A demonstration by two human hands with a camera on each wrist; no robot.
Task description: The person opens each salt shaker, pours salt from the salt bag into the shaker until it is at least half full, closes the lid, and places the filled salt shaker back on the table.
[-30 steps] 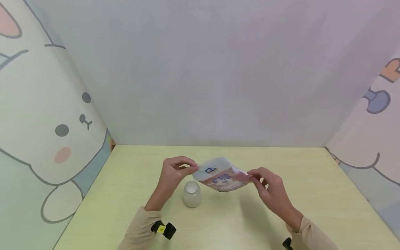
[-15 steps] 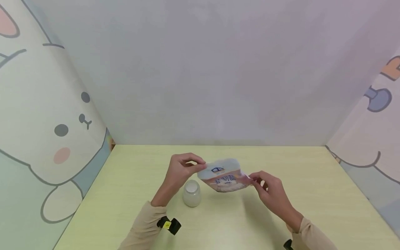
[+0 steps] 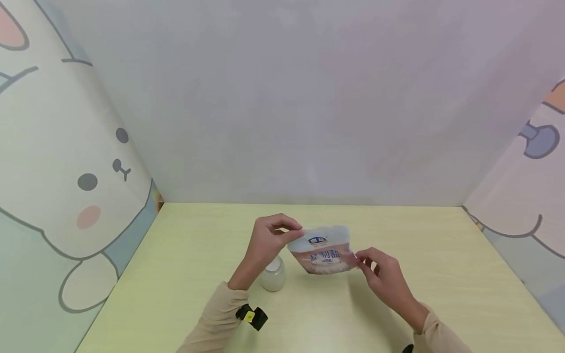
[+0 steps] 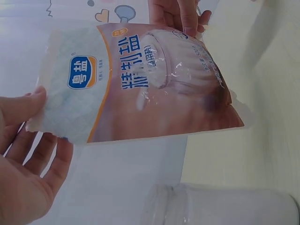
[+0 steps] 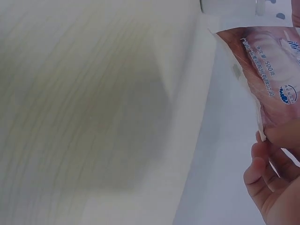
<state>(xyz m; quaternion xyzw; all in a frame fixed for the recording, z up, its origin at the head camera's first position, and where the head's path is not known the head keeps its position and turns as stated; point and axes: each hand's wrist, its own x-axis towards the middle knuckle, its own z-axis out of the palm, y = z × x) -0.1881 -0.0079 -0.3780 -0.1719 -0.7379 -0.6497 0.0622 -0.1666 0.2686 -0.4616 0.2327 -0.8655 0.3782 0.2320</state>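
A printed plastic salt bag (image 3: 324, 251), pale blue at the top and brownish pink below, is held up over the table between both hands. My left hand (image 3: 270, 239) pinches it at its upper left corner. At the lower right corner, the thumb and fingers of my right hand (image 3: 387, 278) pinch the edge. The bag's printed front and blue logo show in the left wrist view, where the bag (image 4: 164, 89) looks flat with some creases. A glass jar with white contents (image 3: 273, 278) stands upright on the table, its upper left side partly hidden by my left wrist.
The pale yellow table (image 3: 198, 255) meets a grey back wall (image 3: 309, 122). Side panels with cartoon rabbit prints (image 3: 66, 171) close it in on the left and right. Black camera straps (image 3: 251, 316) sit on the sleeves.
My left hand has moved right with its end of the salt bag, now overlapping the jar. The bag has swung to show its front more squarely. My right hand has shifted slightly downward.
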